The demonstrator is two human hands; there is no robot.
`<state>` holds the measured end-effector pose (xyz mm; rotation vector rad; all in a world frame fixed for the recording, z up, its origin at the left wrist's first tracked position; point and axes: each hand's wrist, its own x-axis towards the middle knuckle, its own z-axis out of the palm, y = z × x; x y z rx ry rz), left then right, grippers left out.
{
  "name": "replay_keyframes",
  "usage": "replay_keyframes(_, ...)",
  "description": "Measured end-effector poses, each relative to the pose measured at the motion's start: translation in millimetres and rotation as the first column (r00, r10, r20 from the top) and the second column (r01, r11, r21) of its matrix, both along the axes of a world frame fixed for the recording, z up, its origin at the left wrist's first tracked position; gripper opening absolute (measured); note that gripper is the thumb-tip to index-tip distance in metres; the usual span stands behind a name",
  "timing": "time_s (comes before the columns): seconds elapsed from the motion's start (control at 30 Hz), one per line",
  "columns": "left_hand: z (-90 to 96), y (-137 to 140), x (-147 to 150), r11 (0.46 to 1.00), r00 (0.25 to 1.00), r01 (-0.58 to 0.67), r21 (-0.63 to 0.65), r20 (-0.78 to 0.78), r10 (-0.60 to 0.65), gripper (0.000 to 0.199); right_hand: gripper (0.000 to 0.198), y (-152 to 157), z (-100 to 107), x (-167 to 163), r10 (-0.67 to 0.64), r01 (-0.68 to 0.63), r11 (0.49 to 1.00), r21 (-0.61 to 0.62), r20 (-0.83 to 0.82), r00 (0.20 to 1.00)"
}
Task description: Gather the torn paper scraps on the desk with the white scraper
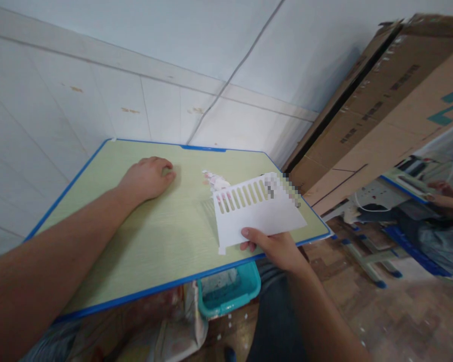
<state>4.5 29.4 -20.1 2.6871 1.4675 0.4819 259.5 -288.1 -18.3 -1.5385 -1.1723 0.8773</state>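
A white sheet of paper or thin card with a row of long rounded slots along its far part is tilted above the desk. My right hand pinches its near edge, thumb on top and fingers underneath. Part of its far right corner is blurred out. Behind the slotted sheet, a small pile of white and pinkish paper scraps lies on the desk, partly covered by it. On the left half of the pale green desktop rests my left hand, loosely curled, thumb and fingertips apart, with nothing visible in it.
Blue edging frames the desktop, which stands against a white wall with a cable. Tall cardboard boxes lean at the right. A teal basket sits below the front edge. Another person's hand shows at a desk far right.
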Motion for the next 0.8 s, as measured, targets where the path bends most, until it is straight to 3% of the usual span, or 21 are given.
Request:
replay_keyframes(0.47,1.8,-0.9,-1.5,1.0,1.0,-0.009,-0.019,0.002,0.009,0.063,0.038,-1.0,-10.6,3.9,-0.018,0.017,1.0,-0.009,-0.068,0.998)
replay_keyframes(0.8,-0.4,2.0,-1.5,1.0,1.0,0.0,-0.013,-0.018,0.0,0.068,0.033,-2.7,-12.0,8.4,0.035,-0.038,0.999,-0.022,-0.095,0.995)
